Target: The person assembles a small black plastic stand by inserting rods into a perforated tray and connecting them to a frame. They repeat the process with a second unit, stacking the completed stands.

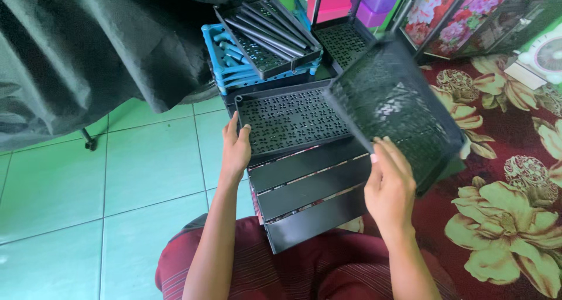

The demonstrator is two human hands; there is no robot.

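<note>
While the left hand (235, 151) grips the near-left edge of a flat, empty perforated black tray (290, 121), the right hand (389, 186) holds a tilted black basket (398, 107), opening facing left; far behind, another tray (266, 33) holds black rods.

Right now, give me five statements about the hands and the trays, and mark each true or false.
1. The left hand grips the edge of a flat black perforated tray. True.
2. The right hand holds a blue basket. False: it holds a tilted black mesh basket.
3. Black rods lie in a tray atop the blue rack. True.
4. The floor on the left is wooden. False: green tiles.
5. The flowered carpet lies on the right. True.
</note>
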